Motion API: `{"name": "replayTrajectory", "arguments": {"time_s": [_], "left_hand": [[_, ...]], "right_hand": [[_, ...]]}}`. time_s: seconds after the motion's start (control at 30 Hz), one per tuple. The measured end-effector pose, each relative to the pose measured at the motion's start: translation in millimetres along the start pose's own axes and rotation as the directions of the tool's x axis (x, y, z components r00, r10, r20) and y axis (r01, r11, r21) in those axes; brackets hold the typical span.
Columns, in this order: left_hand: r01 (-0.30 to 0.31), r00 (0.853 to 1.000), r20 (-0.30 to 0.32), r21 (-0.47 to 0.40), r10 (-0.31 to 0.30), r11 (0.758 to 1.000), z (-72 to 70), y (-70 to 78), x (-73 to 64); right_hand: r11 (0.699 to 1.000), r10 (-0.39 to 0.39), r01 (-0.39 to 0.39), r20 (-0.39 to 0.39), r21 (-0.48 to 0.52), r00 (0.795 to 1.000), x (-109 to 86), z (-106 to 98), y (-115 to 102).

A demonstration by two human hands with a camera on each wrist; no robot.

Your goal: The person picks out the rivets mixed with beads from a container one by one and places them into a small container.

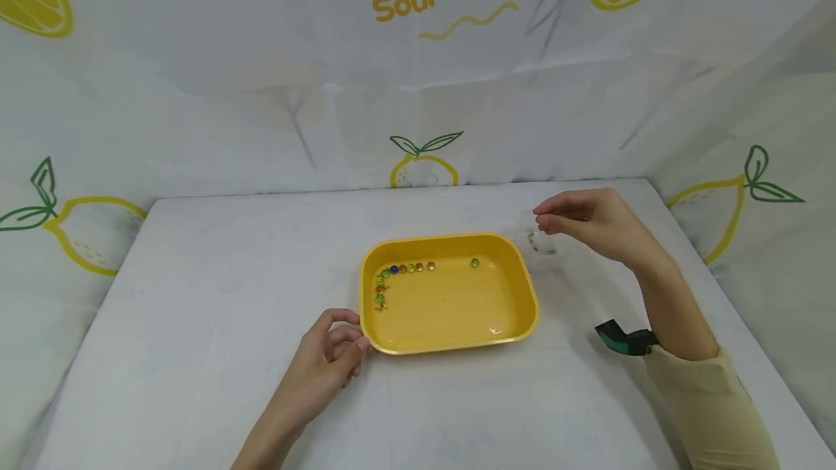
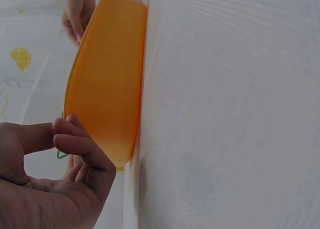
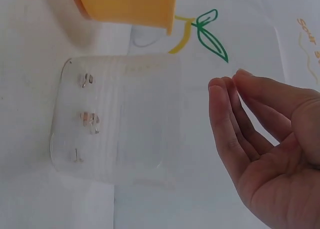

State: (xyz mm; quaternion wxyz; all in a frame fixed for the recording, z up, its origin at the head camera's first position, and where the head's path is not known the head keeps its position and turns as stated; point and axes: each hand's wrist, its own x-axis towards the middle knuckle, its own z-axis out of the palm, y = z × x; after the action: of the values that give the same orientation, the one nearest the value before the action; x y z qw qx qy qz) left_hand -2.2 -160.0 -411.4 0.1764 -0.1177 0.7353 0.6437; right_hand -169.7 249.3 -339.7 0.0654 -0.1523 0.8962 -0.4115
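A yellow tray (image 1: 451,339) stands on the white table. Along its back and left side lie small glass marbles (image 1: 394,269) in green, blue and amber, with small gold-coloured metal pieces among those on the left. One green marble (image 1: 474,262) sits apart toward the right. My left hand (image 1: 329,361) holds the tray's front left corner, fingers and thumb at the rim (image 2: 75,76). Above a clear plastic cup (image 3: 120,119), my right hand (image 1: 591,227) keeps thumb and fingertips together; I cannot tell whether something tiny is between them. Several small shiny pieces (image 3: 89,120) lie near the cup's bottom.
Close behind the table hangs a white cloth with lemon prints (image 1: 424,169), and more cloth closes in both sides. The cup stands just right of the tray's back right corner. A black and green strap end (image 1: 623,339) sticks out at the right wrist.
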Motion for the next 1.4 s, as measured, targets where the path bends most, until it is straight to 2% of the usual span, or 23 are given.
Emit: {"name": "replayTrajectory", "arguments": {"time_s": [0.17,0.43,0.53,0.67,0.87,1.0,1.4], "left_hand": [[0.0,1.0,-0.009,0.001,0.0,1.0,0.3,1.2,0.0],[-0.006,1.0,0.006,-0.005,0.006,1.0,0.3,0.8,0.1],[-0.008,1.0,0.017,-0.003,0.008,1.0,-0.2,0.5,0.6],[-0.01,1.0,0.023,-0.002,0.01,1.0,-1.1,0.2,1.1],[-0.004,1.0,0.022,-0.008,0.004,1.0,-1.3,0.2,1.4],[-0.002,1.0,0.019,-0.006,0.002,1.0,-0.6,0.9,1.8],[0.0,1.0,0.011,-0.002,0.0,1.0,-1.0,0.2,0.7]], "right_hand": [[0.998,-0.008,0.007,0.015,0.056,1.0,3.3,11.8,-10.6],[0.997,-0.04,0.032,0.117,0.065,0.992,11.5,31.5,-28.1],[0.994,-0.08,0.067,0.164,0.082,0.983,17.0,36.5,-35.3],[0.986,-0.147,0.125,0.226,0.108,0.963,25.9,42.1,-45.5],[0.978,-0.186,0.145,0.308,0.15,0.933,35.5,50.4,-58.3],[0.975,-0.212,0.174,0.344,0.139,0.915,41.1,53.8,-66.0],[0.976,-0.217,0.178,0.476,0.126,0.852,60.9,70.8,-88.4]]}}
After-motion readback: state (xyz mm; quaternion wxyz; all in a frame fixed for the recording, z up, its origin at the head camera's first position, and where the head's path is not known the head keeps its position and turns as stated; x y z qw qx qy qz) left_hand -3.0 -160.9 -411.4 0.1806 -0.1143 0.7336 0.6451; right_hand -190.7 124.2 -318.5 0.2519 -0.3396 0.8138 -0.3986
